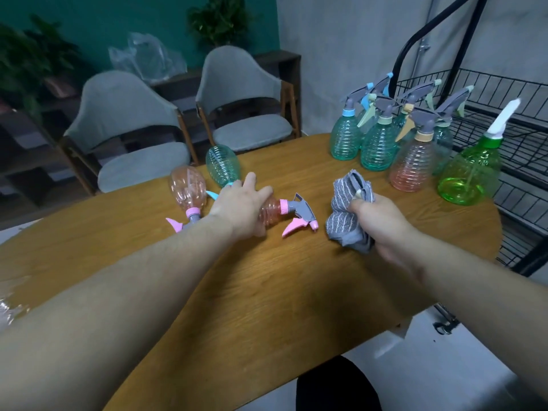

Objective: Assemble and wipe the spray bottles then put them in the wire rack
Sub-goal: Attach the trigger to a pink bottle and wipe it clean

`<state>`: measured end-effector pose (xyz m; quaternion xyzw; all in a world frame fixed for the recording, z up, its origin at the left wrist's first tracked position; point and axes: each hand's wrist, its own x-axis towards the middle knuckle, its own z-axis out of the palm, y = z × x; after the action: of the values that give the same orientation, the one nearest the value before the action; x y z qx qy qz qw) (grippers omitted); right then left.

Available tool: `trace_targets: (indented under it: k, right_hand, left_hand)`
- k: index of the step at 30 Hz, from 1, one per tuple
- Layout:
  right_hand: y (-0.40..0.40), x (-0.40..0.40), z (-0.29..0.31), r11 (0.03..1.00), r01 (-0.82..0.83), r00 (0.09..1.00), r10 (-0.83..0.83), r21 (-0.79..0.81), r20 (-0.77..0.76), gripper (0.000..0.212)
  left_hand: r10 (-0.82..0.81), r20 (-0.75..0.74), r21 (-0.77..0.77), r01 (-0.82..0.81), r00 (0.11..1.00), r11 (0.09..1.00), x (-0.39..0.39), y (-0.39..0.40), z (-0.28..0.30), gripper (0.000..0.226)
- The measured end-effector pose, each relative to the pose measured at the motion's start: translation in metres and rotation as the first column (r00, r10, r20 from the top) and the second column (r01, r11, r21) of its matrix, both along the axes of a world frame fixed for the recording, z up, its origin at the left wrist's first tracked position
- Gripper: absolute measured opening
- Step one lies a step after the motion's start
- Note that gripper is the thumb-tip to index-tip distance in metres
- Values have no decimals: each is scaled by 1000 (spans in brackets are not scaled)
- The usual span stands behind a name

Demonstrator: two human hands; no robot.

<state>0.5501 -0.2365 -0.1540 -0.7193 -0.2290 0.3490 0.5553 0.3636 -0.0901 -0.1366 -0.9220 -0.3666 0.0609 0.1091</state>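
Surface: a wooden surface with a rounded edge carries everything; both forearms reach across it from the near side.
Right hand: the right hand is curled round a grey striped cloth, thumb pressed into the folds; the cloth's lower edge touches the wood.
Left hand: the left hand lies over the body of a pink spray bottle, fingers bent over its ribbed side and holding it down.
Pink spray bottle: it lies on its side, its grey and pink trigger head pointing right, towards the cloth but apart from it.
Second pink bottle: another pink bottle lies just left of the left wrist, base away, its pink trigger towards the near edge.
Teal bottle: a teal bottle lies on its side beyond the left hand, its blue neck partly hidden by the fingers.
Standing group: a cluster of assembled bottles stands upright at the far right, teal and pink, close together.
Green bottle: a larger green bottle with a white sprayer stands at the right edge.
Wire rack: a black wire rack stands just beside the surface on the right, behind the green bottle.
Chairs: two grey chairs stand beyond the far edge.
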Motion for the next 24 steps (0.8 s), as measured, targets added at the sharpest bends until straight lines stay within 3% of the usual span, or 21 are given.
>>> trace_targets:
  k: [9,13,17,21,24]
  right_hand:
    - [-6,-51,18,989,-139,984,132,53,124,17]
    - [-4,-78,24,955,-296,904,272,23,329,19]
    - [-10,-99,23,866,-485,689,464,-121,557,25]
    - [-20,-109,11,721,-611,443,653,-327,614,49]
    - [-24,-107,3,615,-651,204,706,-445,678,63]
  left_hand:
    - [89,100,-47,-85,991,995,-59,-60,2,79]
    - [129,116,-86,-120,985,989,-82,-82,-1,82]
    - [189,155,-184,-159,970,970,-94,-99,-8,85]
    - [237,164,-223,-198,958,955,-105,-108,-15,90]
    - [250,176,-240,-205,952,949,-112,-109,-16,94]
